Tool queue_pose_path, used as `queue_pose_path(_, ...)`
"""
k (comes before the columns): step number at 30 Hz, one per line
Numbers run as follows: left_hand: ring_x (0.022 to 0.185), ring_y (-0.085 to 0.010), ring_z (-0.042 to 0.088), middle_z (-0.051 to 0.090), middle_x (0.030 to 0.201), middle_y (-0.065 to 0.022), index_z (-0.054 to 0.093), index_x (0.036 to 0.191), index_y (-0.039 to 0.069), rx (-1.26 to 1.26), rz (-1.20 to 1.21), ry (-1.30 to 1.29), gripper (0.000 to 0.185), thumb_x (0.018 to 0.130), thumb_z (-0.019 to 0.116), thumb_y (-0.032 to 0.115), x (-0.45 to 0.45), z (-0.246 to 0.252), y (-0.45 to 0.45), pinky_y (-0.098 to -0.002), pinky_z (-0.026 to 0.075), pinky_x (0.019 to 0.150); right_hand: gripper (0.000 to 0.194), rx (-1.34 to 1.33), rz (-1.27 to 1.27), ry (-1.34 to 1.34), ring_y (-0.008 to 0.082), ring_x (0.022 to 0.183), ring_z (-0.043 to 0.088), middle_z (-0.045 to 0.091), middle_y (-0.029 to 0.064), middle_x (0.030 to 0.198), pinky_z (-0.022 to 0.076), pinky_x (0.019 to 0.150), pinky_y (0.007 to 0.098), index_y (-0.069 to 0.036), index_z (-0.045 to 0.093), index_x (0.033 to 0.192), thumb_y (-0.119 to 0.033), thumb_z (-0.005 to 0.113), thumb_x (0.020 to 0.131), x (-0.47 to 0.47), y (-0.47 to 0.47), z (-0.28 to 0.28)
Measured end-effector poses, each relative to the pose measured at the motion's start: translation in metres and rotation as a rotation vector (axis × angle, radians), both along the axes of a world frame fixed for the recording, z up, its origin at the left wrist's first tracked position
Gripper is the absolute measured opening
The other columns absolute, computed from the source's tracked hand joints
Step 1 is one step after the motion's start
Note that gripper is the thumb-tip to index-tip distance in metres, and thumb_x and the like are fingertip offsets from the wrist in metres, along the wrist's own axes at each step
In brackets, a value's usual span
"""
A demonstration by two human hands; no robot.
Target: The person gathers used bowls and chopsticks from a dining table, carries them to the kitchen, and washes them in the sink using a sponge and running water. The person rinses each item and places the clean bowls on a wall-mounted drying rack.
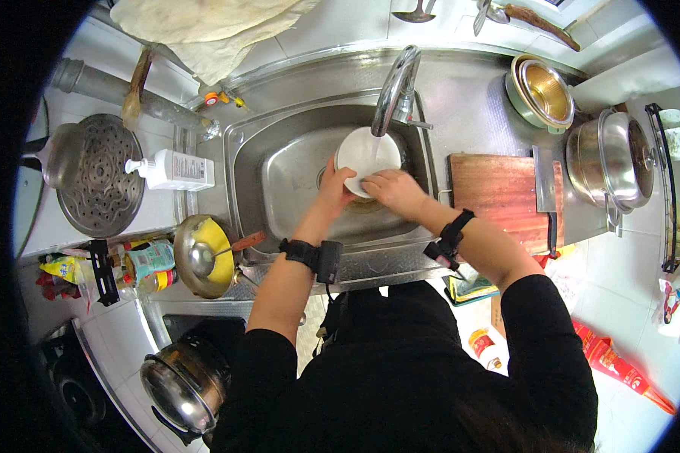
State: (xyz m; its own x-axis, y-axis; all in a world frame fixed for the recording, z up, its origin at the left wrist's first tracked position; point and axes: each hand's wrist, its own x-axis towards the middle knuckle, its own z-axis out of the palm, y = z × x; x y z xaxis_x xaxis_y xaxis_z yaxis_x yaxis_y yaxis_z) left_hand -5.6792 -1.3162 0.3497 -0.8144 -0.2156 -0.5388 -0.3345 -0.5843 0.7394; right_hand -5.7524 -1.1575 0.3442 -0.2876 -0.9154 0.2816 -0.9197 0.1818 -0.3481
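Note:
Over a stainless steel sink (283,226), my left hand (335,187) grips a white bowl (368,148) by its lower left rim. The fingers of my right hand (395,192) lie against the inside of the bowl at its lower right. A thin stream of water runs from the chrome faucet (395,90) into the bowl. Beneath the bowl, part of another round vessel shows, mostly hidden. The palm side of my right hand cannot be seen.
Right of the sink are a wooden cutting board (493,192), a cleaver (545,181), nested metal bowls (541,93) and a lidded steel pot (606,158). On the left stand a white pump bottle (175,170) and a metal pan (190,277) holding a ladle.

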Motion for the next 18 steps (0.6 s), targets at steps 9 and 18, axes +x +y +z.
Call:
queue_pose_path(9, 0.098, -0.0223, 0.059, 0.05, 0.127, -0.0106, 0.027, 0.147, 0.015, -0.091, -0.099, -0.043, 0.073, 0.08, 0.056, 0.013, 0.02, -0.007, 0.001, -0.0346, 0.053, 0.073, 0.036, -0.168, 0.068, 0.165, 0.0276, 0.096, 0.063, 0.063, 0.0124, 0.109, 0.0521, 0.083, 0.0403, -0.004, 0.058, 0.112, -0.014, 0.061, 0.078, 0.015, 0.007, 0.015)
queue_pose_path(18, 0.109, -0.0238, 0.055, 0.048, 0.13, -0.0121, 0.027, 0.146, 0.015, -0.043, -0.037, -0.032, 0.069, 0.084, 0.057, 0.021, 0.02, -0.001, 0.01, -0.0374, 0.053, 0.079, 0.016, -0.289, 0.008, 0.119, 0.0279, 0.082, 0.066, 0.065, 0.0083, 0.092, 0.0545, 0.07, 0.0393, -0.005, 0.056, 0.094, -0.014, 0.058, 0.081, 0.025, -0.002, 0.003)
